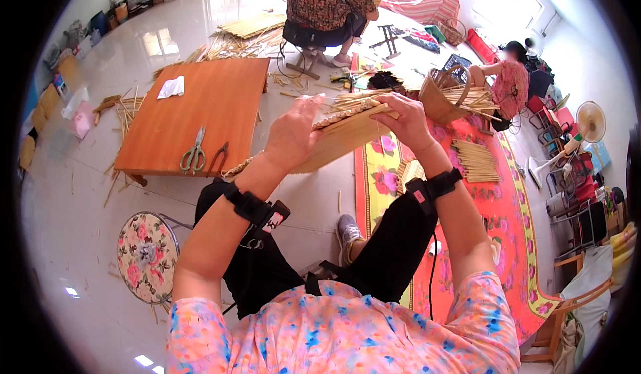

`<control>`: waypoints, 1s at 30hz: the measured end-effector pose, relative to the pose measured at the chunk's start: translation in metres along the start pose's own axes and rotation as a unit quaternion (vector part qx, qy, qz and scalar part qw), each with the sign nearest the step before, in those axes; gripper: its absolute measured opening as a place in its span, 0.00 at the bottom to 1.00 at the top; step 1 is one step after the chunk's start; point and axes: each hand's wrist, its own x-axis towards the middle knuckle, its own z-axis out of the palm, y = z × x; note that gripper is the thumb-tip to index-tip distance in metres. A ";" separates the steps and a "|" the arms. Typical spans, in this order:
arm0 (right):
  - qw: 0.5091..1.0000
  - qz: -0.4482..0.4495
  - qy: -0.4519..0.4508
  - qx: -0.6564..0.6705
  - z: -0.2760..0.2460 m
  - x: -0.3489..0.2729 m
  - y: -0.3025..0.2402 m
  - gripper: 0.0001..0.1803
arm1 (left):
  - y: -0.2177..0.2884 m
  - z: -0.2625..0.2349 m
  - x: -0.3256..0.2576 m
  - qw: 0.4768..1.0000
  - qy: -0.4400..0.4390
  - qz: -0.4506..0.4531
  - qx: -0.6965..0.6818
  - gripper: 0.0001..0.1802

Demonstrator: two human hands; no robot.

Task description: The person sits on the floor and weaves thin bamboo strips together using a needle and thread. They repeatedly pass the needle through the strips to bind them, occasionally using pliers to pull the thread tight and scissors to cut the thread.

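Observation:
Up in front of me I hold a flat, straw-coloured mat of reed or straw (pixel 337 140) with a thick braided edge (pixel 346 112) along its top. My left hand (pixel 294 132) is closed on the braid at the left, its fingers partly turned from view. Farther right, my right hand (pixel 406 119) pinches the same edge between thumb and fingers. A thin strand hangs below the right hand. Loose stalks stick up behind the braid. To the left, scissors (pixel 193 152) and pliers with dark red handles (pixel 219 157) lie on a low orange-brown table (pixel 207 100).
A white cloth (pixel 171 87) lies on the table. A floral stool (pixel 147 258) stands at my left. On my right, a red floral mat (pixel 467 240) carries a stalk bundle (pixel 476 160) and a wicker basket (pixel 437 100). Two people sit beyond; a fan (pixel 590 121) stands far right.

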 end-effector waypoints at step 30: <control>0.922 0.310 0.210 -0.102 0.013 0.053 -0.005 0.25 | -0.192 -0.120 -0.137 0.946 0.159 -0.279 0.041 0.24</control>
